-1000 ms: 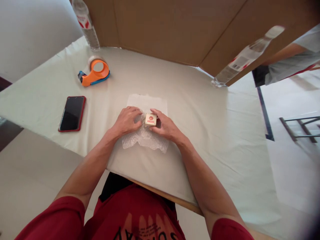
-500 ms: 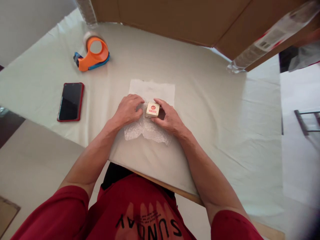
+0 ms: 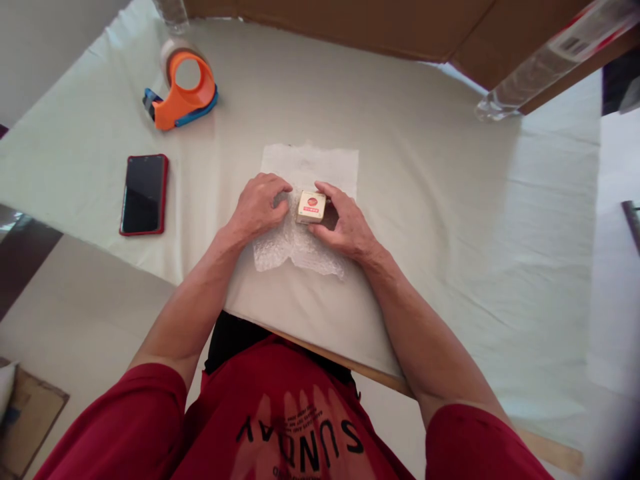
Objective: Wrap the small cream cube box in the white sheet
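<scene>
A small cream cardboard box (image 3: 311,207) with a red printed emblem and label rests on a sheet of bubble wrap (image 3: 280,250). My right hand (image 3: 345,220) has its thumb at the near side of the box and its fingers at the far side, with a gap between box and palm. To the left, my left hand (image 3: 263,203) lies on the bubble wrap, curved, thumb and fingers apart, with nothing in it. Beyond both hands, a flat white sheet (image 3: 310,160) shows under the wrap.
An orange and blue tape dispenser (image 3: 183,93) lies at the far left, and a phone in a red case (image 3: 145,195) sits nearer. A large cardboard carton (image 3: 340,27) stands along the back of the cloth-covered table (image 3: 425,200). Clear tape hangs off the carton's edges.
My view has shifted slightly, so the table items sit higher in the picture. The fingers of my right hand look slightly wider around the box. The box stays in place on the bubble wrap.
</scene>
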### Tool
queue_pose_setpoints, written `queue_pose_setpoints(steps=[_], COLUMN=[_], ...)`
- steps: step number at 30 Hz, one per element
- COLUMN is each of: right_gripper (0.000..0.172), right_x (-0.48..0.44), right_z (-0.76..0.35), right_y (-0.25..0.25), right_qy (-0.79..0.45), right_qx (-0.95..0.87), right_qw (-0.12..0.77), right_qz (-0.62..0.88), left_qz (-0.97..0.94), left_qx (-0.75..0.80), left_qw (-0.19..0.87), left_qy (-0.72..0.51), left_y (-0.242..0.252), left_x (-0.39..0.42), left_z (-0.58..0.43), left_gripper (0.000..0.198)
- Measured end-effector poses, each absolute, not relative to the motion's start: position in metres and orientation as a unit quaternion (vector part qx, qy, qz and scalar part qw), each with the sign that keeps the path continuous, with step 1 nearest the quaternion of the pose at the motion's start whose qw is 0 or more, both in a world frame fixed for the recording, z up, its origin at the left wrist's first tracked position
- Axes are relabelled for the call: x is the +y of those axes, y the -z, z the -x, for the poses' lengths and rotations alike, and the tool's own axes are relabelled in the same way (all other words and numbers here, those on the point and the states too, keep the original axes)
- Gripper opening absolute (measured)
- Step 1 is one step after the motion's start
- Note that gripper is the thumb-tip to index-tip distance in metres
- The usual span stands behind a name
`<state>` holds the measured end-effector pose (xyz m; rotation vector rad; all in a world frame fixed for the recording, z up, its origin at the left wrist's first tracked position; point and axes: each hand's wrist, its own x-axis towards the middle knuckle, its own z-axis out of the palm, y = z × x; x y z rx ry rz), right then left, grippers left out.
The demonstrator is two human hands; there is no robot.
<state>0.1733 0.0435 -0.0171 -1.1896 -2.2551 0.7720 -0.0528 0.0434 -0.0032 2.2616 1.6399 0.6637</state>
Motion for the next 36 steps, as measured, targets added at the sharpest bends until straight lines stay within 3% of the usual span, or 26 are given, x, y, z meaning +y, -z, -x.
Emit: queue_pose_setpoints(steps=[18, 23, 27, 32, 36], right_gripper=[0.065, 0.075, 0.083, 0.072, 0.056], right_x=[0.048, 0.05, 0.054, 0.059, 0.06], right_z=[-0.178, -0.179, -0.187, -0.197, -0.193], right_y=[0.026, 0.025, 0.017, 0.012, 0.017], right_qy=[-0.329, -0.338, -0.44, -0.565, -0.605], right_qx=[-0.799, -0.805, -0.775, -0.682, -0.609], right_qw=[0.307, 0.304, 0.299, 0.333, 0.405], right_qz=[0.399, 0.382, 0.341, 0.323, 0.314], left_qz=[-0.781, -0.772, -0.775, -0.834, -0.856], left_qx=[0.551, 0.56, 0.568, 0.496, 0.479], left_qw=[0.147, 0.162, 0.175, 0.129, 0.083], left_qy=[-0.255, -0.251, -0.215, -0.207, -0.178], left_y=[0.005, 0.002, -0.023, -0.052, -0.043], left_x=[0.044, 0.044, 0.029, -0.01, -0.036], left_z=[0.054, 0.053, 0.051, 0.052, 0.049], left_gripper=[0.031, 0.032, 0.033, 0.035, 0.044])
